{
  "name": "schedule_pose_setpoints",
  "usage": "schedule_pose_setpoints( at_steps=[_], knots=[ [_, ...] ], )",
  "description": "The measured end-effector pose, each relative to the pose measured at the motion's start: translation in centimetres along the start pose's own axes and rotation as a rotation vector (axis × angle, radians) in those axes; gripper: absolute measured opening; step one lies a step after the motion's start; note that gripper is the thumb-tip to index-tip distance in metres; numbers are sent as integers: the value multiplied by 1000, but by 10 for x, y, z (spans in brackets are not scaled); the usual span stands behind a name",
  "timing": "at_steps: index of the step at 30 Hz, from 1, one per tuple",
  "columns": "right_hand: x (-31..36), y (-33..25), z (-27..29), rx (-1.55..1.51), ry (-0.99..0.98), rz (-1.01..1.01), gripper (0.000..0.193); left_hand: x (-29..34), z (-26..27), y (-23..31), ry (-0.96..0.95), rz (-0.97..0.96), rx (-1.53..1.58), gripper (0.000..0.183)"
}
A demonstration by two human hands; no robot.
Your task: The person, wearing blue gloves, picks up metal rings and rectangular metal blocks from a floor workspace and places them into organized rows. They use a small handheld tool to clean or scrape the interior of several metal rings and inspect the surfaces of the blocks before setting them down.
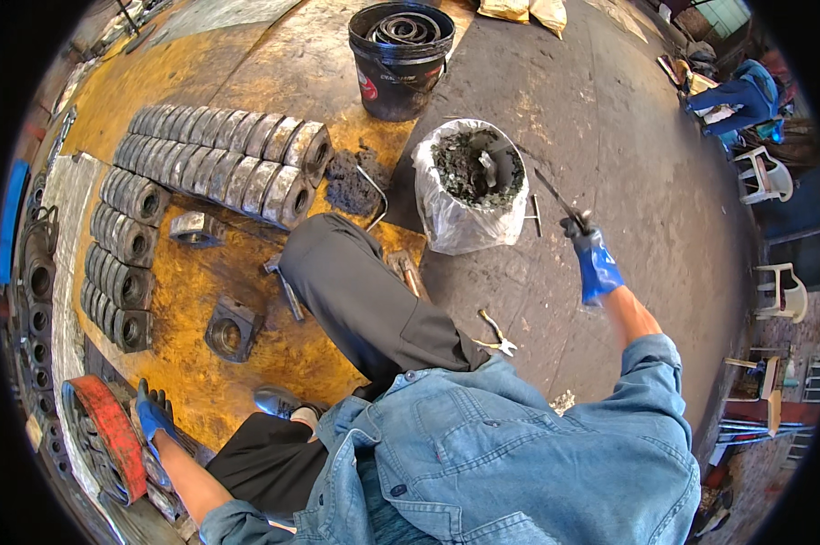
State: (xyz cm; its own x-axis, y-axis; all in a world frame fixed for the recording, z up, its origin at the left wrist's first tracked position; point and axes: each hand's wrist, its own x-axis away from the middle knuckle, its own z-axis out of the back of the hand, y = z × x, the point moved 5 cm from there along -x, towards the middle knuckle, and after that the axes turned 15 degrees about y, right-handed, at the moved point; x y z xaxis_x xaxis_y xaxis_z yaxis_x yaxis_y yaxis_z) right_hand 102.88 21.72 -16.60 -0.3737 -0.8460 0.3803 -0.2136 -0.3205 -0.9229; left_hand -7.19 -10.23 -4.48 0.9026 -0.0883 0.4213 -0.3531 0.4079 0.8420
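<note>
Right now, a slim dark tool (pixel 552 189) is being gripped in the blue-gloved right hand (pixel 588 243), right of centre in the upper half of the frame, with its thin end being pointed toward the upper left. At lower left, the gloved left hand (pixel 154 416) is being held with fingers loosely uncurled just beside a red ring (pixel 110 427); whether the ring is being touched cannot be told. At upper centre, dark scraps (pixel 460 168) are being contained by a white-bagged bin (pixel 469 227), and coiled rings (pixel 403 30) are being held by a black bucket (pixel 396 84) above it. Pliers (pixel 493 334) are being supported by the floor below centre. The upper left is being filled by rows of bored metal blocks (pixel 228 163).
</note>
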Motion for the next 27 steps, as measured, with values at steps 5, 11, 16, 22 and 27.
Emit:
schedule_pose_setpoints(
  at_steps=[5,11,16,22,27],
  knots=[
    [-21,19,-124,-48,153,-149,40,2,46,12,76,2,18,67],
    [-90,74,-116,-227,195,-404,32,-15,30,5,61,5,36,67],
    [-77,107,-87,-212,49,-486,27,-10,45,1,64,19,46,68],
    [-8,83,-46,-158,210,-536,27,-6,67,1,88,2,42,62],
    [12,56,23,-288,338,-398,30,-10,41,-3,107,7,6,58]
  ],
)
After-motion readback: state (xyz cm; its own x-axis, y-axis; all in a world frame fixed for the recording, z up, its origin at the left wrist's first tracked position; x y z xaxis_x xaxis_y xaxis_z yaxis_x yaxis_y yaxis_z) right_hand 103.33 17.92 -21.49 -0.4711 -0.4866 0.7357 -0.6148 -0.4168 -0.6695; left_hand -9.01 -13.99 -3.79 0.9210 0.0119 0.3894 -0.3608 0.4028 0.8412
